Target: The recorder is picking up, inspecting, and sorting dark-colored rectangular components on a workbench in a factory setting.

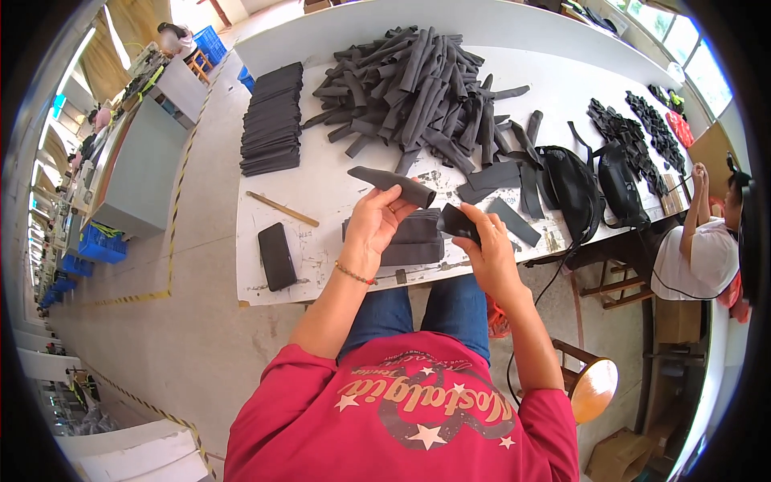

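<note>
Here, above the near edge of the desk, your left hand pinches the tube, its long axis slanting toward the black piece pinched in your nearby right hand.

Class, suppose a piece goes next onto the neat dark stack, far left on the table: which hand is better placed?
Probably the left hand: it holds a dark tube and is nearer the neat stack. The right hand, holding a dark item, is farther away.
</note>
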{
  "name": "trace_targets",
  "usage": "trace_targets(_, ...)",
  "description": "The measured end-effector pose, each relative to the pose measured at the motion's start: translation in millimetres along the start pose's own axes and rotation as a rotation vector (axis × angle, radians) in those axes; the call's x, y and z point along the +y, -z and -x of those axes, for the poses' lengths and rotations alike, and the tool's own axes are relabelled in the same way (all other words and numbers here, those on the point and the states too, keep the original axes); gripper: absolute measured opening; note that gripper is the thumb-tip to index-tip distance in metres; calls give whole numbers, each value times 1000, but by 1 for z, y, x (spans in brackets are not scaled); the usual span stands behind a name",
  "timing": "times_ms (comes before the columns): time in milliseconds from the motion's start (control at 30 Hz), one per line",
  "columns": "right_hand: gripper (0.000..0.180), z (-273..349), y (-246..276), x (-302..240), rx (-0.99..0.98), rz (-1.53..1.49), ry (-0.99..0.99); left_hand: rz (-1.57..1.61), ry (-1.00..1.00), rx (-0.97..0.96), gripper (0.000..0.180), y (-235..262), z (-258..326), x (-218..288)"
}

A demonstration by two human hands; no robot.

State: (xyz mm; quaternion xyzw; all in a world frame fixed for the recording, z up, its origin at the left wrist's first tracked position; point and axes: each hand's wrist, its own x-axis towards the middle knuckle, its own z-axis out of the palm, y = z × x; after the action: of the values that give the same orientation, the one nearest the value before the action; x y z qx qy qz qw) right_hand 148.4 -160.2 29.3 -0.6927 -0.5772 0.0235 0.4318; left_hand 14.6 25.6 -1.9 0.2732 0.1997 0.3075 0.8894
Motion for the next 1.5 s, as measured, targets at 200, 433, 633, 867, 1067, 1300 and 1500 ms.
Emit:
trace_targets(200, 38, -9, -5, -2, 81, 25, 95, -4, 19, 5, 21, -9, 3, -3)
trace_targets(433, 30, -15, -2, 3, 147, 208, 200, 16, 66, -47, 24, -11, 6, -6)
trace_targets(633, 38, -18, -7, 1, 204, 302, 280, -45, 42, -79, 33, -27, 16, -8)
trace_targets(867, 43, -19, -37, -23, 219, -145, 72, -219, -359, -80, 34, -53, 30, -19)
trace_targets(1067, 37, -5, -59, -19, 174, 127, 64, -310, -372, -149, 24, -40, 16, -23)
trace_targets(1300, 30, -24, -63, -36, 110, 84, 171, 3, -226, -12, 24, -30, 28, -21)
trace_targets(1500, 19, -13, -55, -30, 74, 7, 175, 22, -272, 11, 25, -21, 30, -13)
